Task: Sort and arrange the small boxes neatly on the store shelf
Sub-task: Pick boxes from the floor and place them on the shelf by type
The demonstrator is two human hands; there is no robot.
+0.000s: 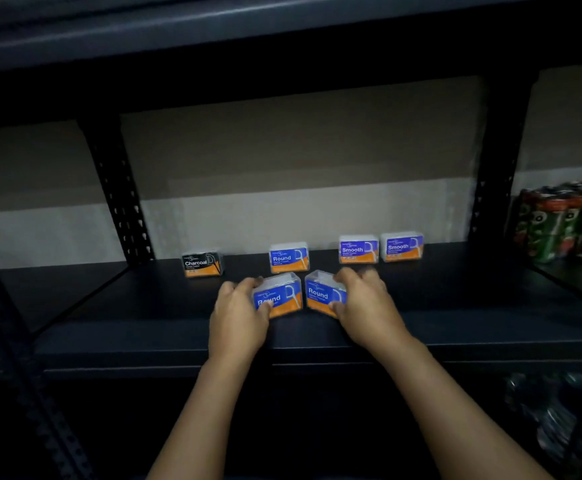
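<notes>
The left hand [237, 317] covers part of "Round" on one box [277, 296]. The cans [566, 220] are cut by the right edge. Small print under each box name is unreadable.

Shelf board: dark matt shelf [456, 299], smooth, with a faint sheen along its front lip.
Uprights: black perforated metal posts [123, 202], dull painted finish.
Back panel: beige flat sheet [300, 150], matt, looks like cardboard; lower band paler.
Boxes: small clear glossy plastic boxes with blue-and-orange printed paper labels [358, 250]; a black-and-orange labelled plastic box [202, 264], same shiny casing.
Cans: red-and-green metal cans [566, 223], glossy, under shiny film wrap.
</notes>
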